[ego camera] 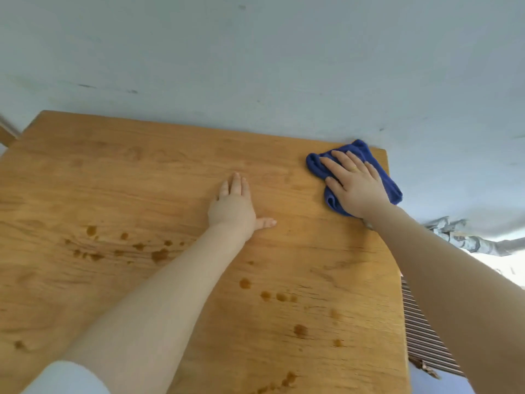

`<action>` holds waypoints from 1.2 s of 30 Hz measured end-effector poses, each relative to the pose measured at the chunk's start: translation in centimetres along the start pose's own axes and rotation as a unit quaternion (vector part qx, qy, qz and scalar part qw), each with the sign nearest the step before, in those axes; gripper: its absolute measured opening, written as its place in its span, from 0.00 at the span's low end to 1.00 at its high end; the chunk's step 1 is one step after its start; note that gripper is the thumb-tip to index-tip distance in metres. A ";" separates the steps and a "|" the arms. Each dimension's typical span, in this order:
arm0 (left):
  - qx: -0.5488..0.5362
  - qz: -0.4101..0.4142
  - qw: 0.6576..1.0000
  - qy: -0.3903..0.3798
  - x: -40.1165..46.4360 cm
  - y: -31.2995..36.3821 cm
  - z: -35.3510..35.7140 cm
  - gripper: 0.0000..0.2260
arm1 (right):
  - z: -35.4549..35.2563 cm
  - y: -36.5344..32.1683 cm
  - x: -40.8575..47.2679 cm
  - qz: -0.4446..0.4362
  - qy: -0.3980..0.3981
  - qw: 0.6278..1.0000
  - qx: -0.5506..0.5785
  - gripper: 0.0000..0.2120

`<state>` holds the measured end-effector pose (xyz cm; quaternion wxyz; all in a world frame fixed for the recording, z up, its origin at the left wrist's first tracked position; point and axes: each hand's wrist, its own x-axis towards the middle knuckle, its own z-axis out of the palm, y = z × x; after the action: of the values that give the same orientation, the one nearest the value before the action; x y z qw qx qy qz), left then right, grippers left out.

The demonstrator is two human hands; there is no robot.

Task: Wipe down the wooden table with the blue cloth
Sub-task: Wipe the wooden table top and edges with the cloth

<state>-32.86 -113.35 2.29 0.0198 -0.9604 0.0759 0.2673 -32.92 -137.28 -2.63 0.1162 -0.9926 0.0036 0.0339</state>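
R hand (355,186) flat on blue cloth (390,184), dark spots (159,254) nr L hand (234,207)

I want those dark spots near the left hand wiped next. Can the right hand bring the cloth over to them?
Probably yes. The right hand presses the blue cloth at the table's far right corner; only the left hand lies flat on the wood between it and the spots.

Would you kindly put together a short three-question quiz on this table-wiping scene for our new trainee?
1. True or false: the right hand presses the blue cloth flat at the far right corner of the wooden table.
2. The left hand is: A) holding a second cloth, B) resting flat on bare wood, C) off the table.
3. Fill in: the dark spots lie ____ the person than the cloth does.

Key: 1 true; 2 B; 3 nearer to.
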 end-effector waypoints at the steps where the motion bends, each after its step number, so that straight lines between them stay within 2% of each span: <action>1: 0.000 0.000 1.000 0.000 -0.2 -0.1 0.2 0.47 | -0.3 0.9 1.0 0.014 0.001 1.000 -0.001 0.22; 4: 0.025 0.010 1.000 0.014 -1.4 0.3 0.0 0.41 | -0.7 1.9 1.8 0.032 -0.006 0.999 0.004 0.22; 7: -0.019 0.043 0.998 0.038 -3.0 2.2 0.2 0.37 | -0.3 1.7 -1.6 -0.025 0.004 1.000 0.004 0.23; 10: 0.019 0.123 0.992 0.015 -3.8 5.2 0.5 0.40 | -0.6 2.9 -5.9 -0.125 0.010 0.991 0.037 0.27; 12: 0.028 0.139 0.990 -0.018 -3.7 6.9 0.3 0.46 | -0.5 4.0 -6.2 -0.153 0.012 0.987 0.043 0.26; 14: 0.039 0.129 0.990 -0.044 -3.3 7.6 0.2 0.54 | -0.5 4.9 -4.2 -0.140 0.027 0.989 0.043 0.27; 16: 0.062 0.131 0.988 -0.059 -3.1 7.4 0.6 0.57 | -0.6 5.7 -1.1 -0.086 0.043 0.994 0.058 0.28; 19: 0.064 0.132 0.988 -0.054 -3.1 6.9 1.1 0.56 | -0.8 6.5 2.0 -0.053 0.051 0.996 0.047 0.31; 22: 0.046 0.126 0.989 -0.055 -3.3 7.1 1.3 0.56 | -0.5 5.9 0.2 -0.048 0.040 0.996 0.064 0.28; 25: 0.036 0.124 0.990 -0.056 -3.4 7.2 1.2 0.56 | -0.1 4.7 -5.2 -0.145 0.069 0.985 0.056 0.24; 27: 0.032 0.120 0.990 -0.060 -3.5 7.2 1.2 0.56 | 0.2 5.0 -7.6 -0.240 0.036 0.969 0.045 0.21; 29: 0.034 0.118 0.991 -0.059 -3.4 7.4 1.1 0.56 | 0.0 5.9 -6.9 -0.289 0.010 0.956 0.048 0.22; 30: 0.040 0.117 0.991 -0.056 -3.3 7.4 1.0 0.56 | -0.2 6.1 -5.6 -0.275 0.021 0.960 0.057 0.23; 32: 0.057 0.115 0.990 -0.052 -3.0 7.5 0.9 0.56 | -0.7 5.5 -3.1 -0.163 0.047 0.982 0.078 0.22; 34: 0.063 0.107 0.991 -0.049 -3.1 7.5 1.1 0.56 | -0.3 4.7 -1.9 -0.062 0.024 0.996 0.052 0.20; 36: 0.062 0.109 0.991 -0.047 -3.5 7.4 1.5 0.56 | -0.2 3.8 -3.7 -0.059 0.009 0.998 0.032 0.22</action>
<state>-37.71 -120.07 2.81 0.0533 -0.9297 0.1956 0.3073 -36.63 -141.02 -3.05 0.1493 -0.9872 -0.0531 0.0180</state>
